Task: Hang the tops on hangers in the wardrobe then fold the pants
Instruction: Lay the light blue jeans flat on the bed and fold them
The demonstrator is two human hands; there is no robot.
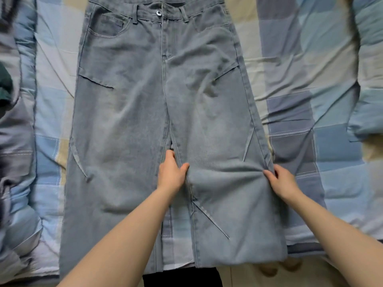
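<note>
Folding looks barely begun: the jeans lie flat on the bed, the left hand and right hand pinching one leg between their fingers (no tops or hangers visible).

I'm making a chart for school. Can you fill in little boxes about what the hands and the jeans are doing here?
item: jeans, light blue, spread flat with the front up
surface: checked bedspread
left hand: pinches the inner edge of one jeans leg
right hand: grips the outer edge of the same leg
fold state: not yet folded; fabric bunches between the hands
waistband button: fastened
</note>
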